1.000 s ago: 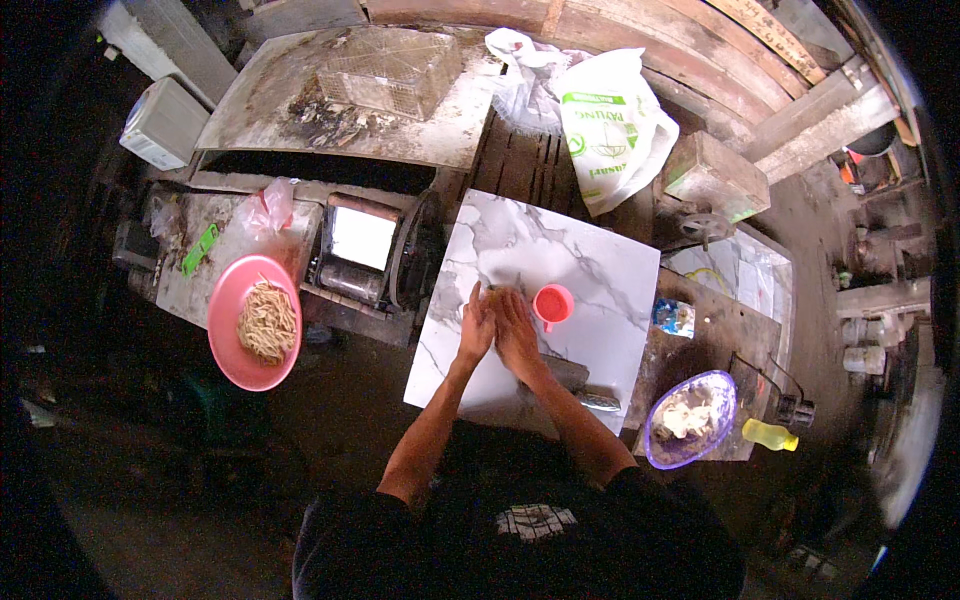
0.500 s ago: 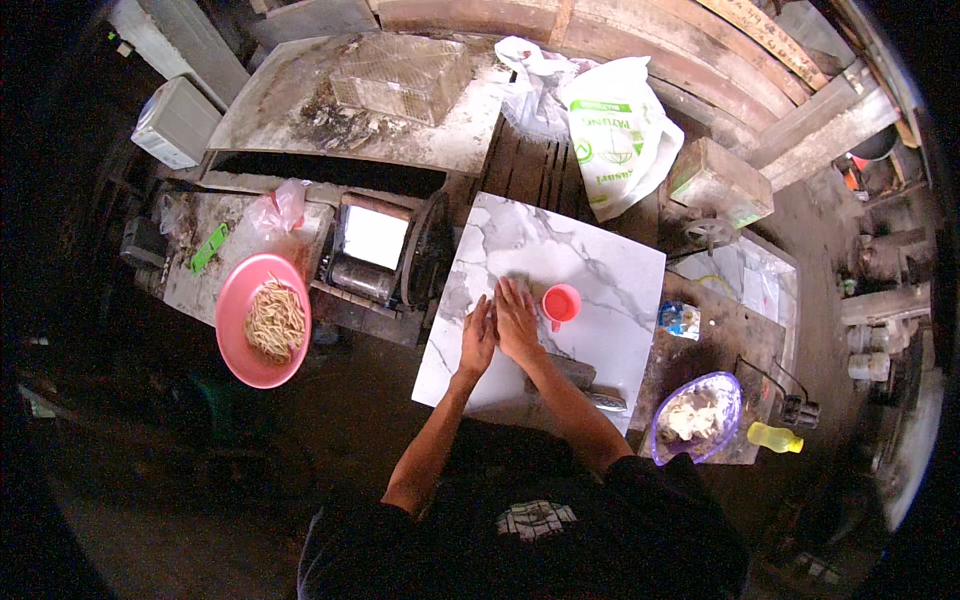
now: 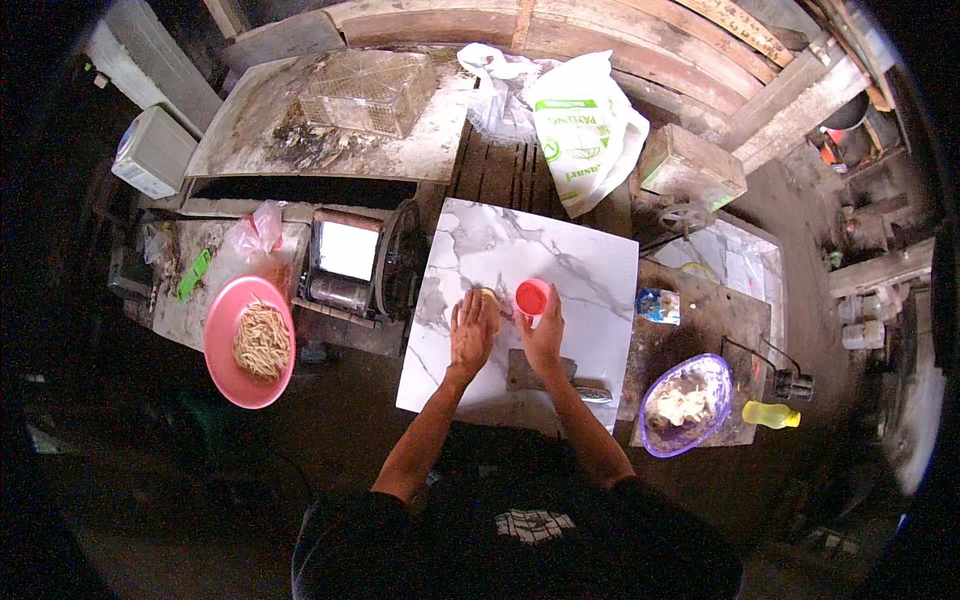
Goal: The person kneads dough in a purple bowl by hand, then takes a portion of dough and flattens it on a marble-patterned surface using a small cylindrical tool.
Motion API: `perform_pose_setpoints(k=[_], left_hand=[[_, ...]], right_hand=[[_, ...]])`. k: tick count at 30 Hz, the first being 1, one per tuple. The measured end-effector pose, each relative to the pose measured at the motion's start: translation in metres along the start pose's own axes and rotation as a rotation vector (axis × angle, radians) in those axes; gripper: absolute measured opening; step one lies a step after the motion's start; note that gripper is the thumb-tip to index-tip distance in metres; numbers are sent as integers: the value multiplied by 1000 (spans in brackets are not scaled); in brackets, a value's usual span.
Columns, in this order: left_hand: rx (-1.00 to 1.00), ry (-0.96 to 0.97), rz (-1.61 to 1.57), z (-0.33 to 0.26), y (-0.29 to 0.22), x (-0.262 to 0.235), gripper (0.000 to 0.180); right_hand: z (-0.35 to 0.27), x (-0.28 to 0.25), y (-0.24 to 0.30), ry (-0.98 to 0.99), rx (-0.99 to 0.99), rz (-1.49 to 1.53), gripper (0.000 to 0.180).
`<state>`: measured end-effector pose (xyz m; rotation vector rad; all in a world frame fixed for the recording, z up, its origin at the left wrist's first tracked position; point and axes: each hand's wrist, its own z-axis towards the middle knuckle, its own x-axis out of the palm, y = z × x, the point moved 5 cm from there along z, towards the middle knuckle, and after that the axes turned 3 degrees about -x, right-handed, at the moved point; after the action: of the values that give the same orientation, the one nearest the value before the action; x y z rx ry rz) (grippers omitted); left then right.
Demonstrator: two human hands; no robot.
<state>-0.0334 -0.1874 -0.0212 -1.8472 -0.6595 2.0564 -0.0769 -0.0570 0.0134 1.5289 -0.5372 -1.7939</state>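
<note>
I take the marble slab [image 3: 560, 262] as landmark; it lies on the tabletop [image 3: 690, 340]. Near the slab's centre sits a small tan dough lump [image 3: 487, 297], w/ a red cup [image 3: 532, 298] just to its right. My left hand [image 3: 471, 335] lies flat, palm down, fingers [image 3: 470, 308] together & extended, tips touching the lump's near edge. So the lump lies straight ahead of the left fingertips, toward the slab's far edge. Right hand [image 3: 543, 338] is beside the cup, fingers extended; can't tell if it grips the cup. Left hand is nearer the lump. Lump's long axis: too small to tell. A scraper-like tool [image 3: 545, 372] lies at the slab's near edge.
</note>
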Motion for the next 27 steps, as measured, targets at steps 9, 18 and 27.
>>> perform_pose_setpoints(k=[9,18,27], left_hand=[[4,124,146,4,2,-14,46],[94,102,174,-45,-12,-12,52],[14,102,137,-53,-25,3,49]], right_hand=[[7,0,24,38,-245,87,64],[42,42,44,613,-579,3,66],[25,44,47,548,-687,-197,68]])
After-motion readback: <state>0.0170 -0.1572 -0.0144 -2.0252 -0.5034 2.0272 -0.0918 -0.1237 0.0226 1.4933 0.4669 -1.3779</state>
